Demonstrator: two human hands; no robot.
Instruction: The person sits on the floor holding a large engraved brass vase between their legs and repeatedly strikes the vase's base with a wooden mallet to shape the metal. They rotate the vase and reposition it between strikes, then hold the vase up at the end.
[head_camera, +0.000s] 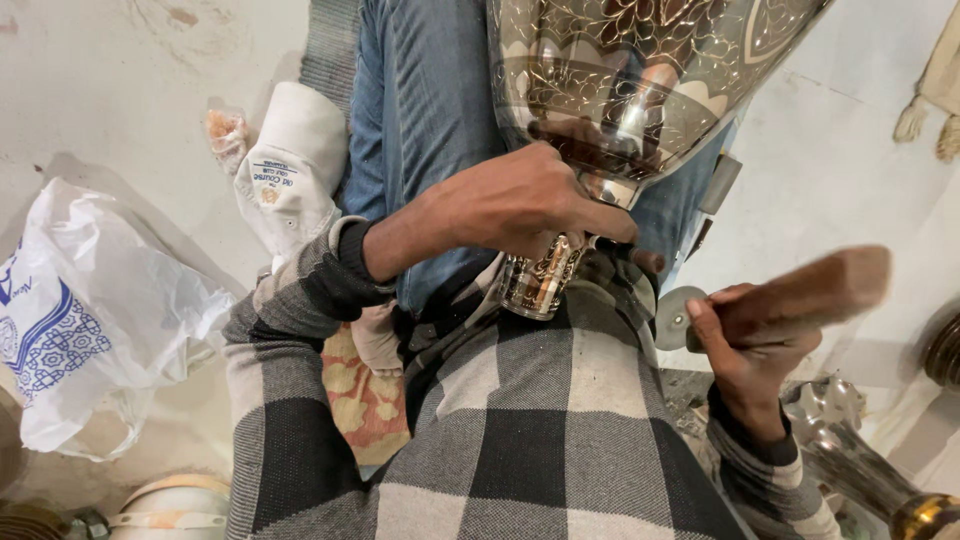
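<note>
A large engraved metal vase (640, 70) with shiny floral patterns lies across my lap, its narrow decorated base (540, 280) pointing toward me. My left hand (520, 205) is wrapped around the vase's neck just above that base. My right hand (750, 345) grips a blurred brown wooden tool (815, 290) held out to the right of the vase, apart from it. My legs in blue jeans (420, 110) lie under the vase.
A white plastic bag (90, 310) with blue print lies on the floor at left. A white cloth (295, 165) rests beside my leg. Shiny metal pieces (850, 450) sit at lower right. A small round metal disc (675, 315) lies by my right hand.
</note>
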